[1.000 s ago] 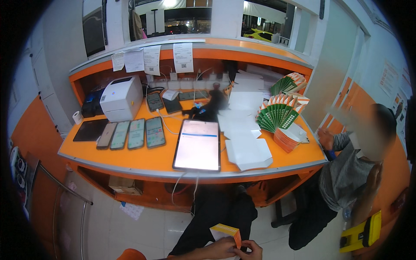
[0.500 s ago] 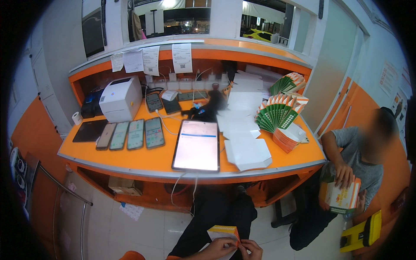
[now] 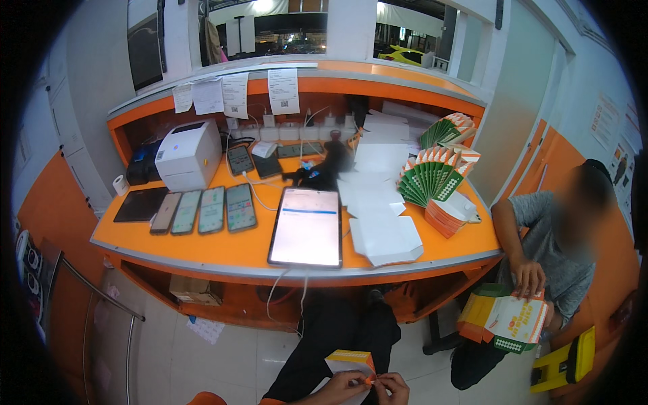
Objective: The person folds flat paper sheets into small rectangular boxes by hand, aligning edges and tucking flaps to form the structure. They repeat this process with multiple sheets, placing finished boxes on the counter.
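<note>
At the lower edge, over my lap, a partly folded carton (image 3: 351,360) with a yellow strip, an orange side and a pale inside is between my hands. My left hand (image 3: 342,387) pinches its near corner, thumb and fingers together. Close beside it, my right hand (image 3: 393,388) pinches the orange edge of the same carton. The lower part of the carton is hidden by my fingers and the frame's edge.
An orange desk (image 3: 283,251) holds a lit tablet (image 3: 307,226), several phones (image 3: 211,210), a white label printer (image 3: 189,155), flattened white cartons (image 3: 386,237) and fanned green-and-orange cartons (image 3: 428,177). At the right a seated co-worker (image 3: 547,236) handles a printed carton (image 3: 505,317). A yellow stool (image 3: 563,361) stands there.
The co-worker's carton has turned, spread out flatter and shifted left. My hands have hardly moved; the carton between them sits slightly farther right.
</note>
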### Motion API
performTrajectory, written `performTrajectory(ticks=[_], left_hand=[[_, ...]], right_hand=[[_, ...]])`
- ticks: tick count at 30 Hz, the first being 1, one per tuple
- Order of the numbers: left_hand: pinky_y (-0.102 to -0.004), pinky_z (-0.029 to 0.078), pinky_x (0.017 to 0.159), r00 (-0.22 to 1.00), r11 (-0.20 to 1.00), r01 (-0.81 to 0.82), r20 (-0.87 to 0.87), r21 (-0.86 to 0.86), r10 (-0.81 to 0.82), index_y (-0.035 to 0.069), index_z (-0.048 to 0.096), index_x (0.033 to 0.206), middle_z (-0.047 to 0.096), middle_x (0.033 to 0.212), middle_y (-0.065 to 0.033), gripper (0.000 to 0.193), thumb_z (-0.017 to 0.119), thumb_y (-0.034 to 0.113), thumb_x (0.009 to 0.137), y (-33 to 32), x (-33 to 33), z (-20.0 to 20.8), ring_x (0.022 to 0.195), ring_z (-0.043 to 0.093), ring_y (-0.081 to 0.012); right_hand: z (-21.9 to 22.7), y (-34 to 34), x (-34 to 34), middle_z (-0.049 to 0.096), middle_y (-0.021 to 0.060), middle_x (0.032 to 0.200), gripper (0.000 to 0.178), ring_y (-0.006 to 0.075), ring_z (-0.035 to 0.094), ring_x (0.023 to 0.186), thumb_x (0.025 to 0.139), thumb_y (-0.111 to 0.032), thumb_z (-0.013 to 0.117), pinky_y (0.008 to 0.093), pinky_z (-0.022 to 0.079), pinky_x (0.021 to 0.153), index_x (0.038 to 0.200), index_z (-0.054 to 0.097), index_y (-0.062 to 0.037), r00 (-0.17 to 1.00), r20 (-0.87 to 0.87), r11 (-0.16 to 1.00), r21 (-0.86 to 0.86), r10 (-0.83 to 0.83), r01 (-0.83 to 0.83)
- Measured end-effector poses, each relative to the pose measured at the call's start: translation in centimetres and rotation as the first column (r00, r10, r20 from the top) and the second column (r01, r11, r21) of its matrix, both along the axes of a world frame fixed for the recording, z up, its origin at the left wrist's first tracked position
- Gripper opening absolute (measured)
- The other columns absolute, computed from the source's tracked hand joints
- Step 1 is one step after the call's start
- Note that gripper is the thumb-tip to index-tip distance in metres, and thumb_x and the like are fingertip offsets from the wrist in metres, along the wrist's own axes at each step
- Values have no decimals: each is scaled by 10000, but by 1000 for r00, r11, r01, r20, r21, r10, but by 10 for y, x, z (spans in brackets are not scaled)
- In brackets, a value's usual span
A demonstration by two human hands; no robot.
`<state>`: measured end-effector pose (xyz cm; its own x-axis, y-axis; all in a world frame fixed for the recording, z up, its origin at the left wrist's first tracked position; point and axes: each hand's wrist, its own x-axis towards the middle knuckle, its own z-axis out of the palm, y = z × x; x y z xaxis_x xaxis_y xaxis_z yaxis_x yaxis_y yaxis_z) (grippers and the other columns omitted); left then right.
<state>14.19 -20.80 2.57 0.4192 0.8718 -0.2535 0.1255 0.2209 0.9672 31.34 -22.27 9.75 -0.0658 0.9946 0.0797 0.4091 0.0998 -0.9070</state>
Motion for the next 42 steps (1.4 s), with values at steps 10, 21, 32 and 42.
performTrajectory(ticks=[10, 21, 32, 42], left_hand=[[-341, 515, 868, 991, 985, 79, -117, 155, -61, 45, 703, 1105, 707, 1059, -92, 297, 678, 299, 954, 6, -6, 8, 975, 667, -205], [-310, 509, 940, 992, 996, -16, 130, 85, 5, -13, 677, 1092, 688, 1104, -103, 202, 680, 127, 946, 6, -1, 12, 1047, 658, -173], [-316, 523, 953, 985, 989, -137, 115, 60, 130, -20, 672, 1086, 688, 1102, -117, 201, 697, 102, 928, 1, 5, -5, 1051, 668, -174], [-328, 537, 913, 996, 994, -92, 25, 57, 91, -4, 627, 1157, 699, 1072, -134, 259, 692, 95, 927, 9, 1, 8, 1008, 691, -212]], right_hand=[[-4, 3, 2, 680, 156, 979, 202, 276, 656, 889, 919, -149, 678, 342, 513, 796, 956, 713, 46, 997, -81, 998, -68, -5, 0], [-17, -2, 4, 673, 112, 930, 103, 210, 649, 897, 865, -60, 727, 324, 520, 821, 904, 737, 35, 940, -314, 978, -195, -138, 78], [-16, 2, 7, 684, 127, 1048, 109, 227, 642, 996, 853, -64, 756, 324, 503, 880, 893, 731, 35, 929, -345, 964, -264, -132, 39], [-37, 6, 10, 655, 101, 1171, 167, 175, 608, 1022, 812, -25, 793, 305, 500, 870, 913, 660, -25, 828, -546, 927, -362, -126, -98]])
